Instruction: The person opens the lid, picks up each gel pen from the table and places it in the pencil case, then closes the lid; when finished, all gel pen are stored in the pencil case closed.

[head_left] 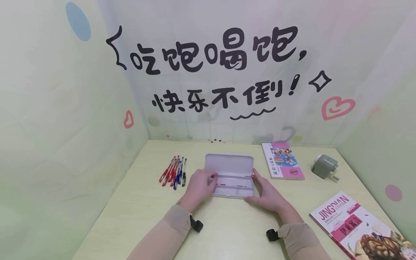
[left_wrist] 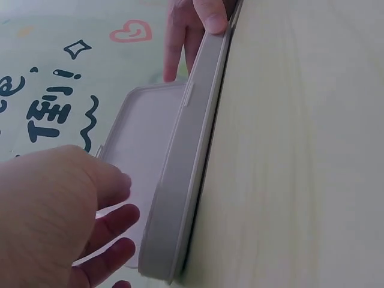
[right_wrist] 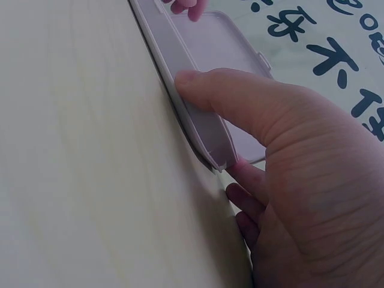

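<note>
A pale lilac pencil case (head_left: 229, 196) lies open on the table, its lid (head_left: 229, 164) raised at the back. Dividers split its shallow inside into compartments. At its right end my right hand (head_left: 268, 195) grips it, the thumb (right_wrist: 201, 89) pressing the front wall and the fingers round the end. My left hand (head_left: 200, 186) hovers at the left end of the case, fingers loosely bent and nothing between them in the left wrist view. Left of that hand lie several capped gel pens (head_left: 174, 172) in red, blue and black, bunched side by side.
A pink-and-white book (head_left: 282, 161) lies behind and right of the case. Farther right stands a grey-green pencil sharpener (head_left: 325, 167) with a crank. A larger magazine-like book (head_left: 360, 225) covers the right front. Printed fabric walls (head_left: 78, 119) enclose the pale wooden table (head_left: 136, 213).
</note>
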Action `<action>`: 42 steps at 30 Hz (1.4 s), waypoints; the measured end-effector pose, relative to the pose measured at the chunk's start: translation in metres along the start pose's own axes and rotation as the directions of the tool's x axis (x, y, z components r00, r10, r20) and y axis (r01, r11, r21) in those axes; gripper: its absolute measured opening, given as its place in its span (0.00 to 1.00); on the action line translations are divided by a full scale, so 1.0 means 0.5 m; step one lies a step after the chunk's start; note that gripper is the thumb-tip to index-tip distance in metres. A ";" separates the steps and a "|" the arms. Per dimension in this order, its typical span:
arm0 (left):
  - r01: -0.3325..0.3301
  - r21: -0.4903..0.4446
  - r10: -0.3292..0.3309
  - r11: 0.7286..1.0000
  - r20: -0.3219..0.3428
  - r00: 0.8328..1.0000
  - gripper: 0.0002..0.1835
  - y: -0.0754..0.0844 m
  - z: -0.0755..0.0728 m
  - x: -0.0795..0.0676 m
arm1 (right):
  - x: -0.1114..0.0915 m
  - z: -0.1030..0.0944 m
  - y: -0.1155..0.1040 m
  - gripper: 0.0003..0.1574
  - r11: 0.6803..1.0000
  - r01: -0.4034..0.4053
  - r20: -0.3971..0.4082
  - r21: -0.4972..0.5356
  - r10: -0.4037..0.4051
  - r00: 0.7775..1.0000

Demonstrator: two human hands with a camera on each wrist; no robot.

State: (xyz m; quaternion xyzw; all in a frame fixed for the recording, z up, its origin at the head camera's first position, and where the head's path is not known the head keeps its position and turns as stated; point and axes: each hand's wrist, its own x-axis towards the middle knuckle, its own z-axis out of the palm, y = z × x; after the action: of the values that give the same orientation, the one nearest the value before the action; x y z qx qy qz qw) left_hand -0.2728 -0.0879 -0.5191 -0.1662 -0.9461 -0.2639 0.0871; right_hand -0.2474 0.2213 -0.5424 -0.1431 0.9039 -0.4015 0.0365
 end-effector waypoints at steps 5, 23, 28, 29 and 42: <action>0.086 0.013 -0.084 0.996 -0.134 0.987 0.19 -0.026 -0.025 0.001 | -0.007 0.001 0.000 0.82 1.000 0.001 -0.004 -0.007 -0.001 1.000; 0.381 0.083 -0.350 0.921 -0.256 0.901 0.25 -0.220 -0.123 0.000 | -0.001 -0.003 0.002 0.83 1.000 0.005 -0.006 -0.008 -0.005 1.000; 0.455 0.061 -0.433 0.888 -0.221 0.874 0.26 -0.267 -0.131 -0.017 | -0.001 -0.001 0.001 0.83 1.000 0.014 -0.003 -0.009 -0.014 1.000; 0.462 0.060 -0.441 0.885 -0.215 0.872 0.26 -0.274 -0.131 -0.020 | -0.001 0.000 0.001 0.83 1.000 0.014 -0.002 -0.011 -0.014 1.000; 0.508 0.069 -0.491 0.859 -0.172 0.854 0.25 -0.288 -0.135 -0.032 | -0.003 0.001 0.008 0.82 1.000 0.005 -0.002 -0.011 -0.005 1.000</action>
State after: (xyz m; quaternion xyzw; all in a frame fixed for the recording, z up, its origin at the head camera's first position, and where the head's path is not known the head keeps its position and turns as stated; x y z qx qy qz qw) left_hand -0.3046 -0.2437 -0.5337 0.1107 -0.9609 -0.2354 0.0948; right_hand -0.2470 0.2240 -0.5456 -0.1450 0.9058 -0.3966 0.0338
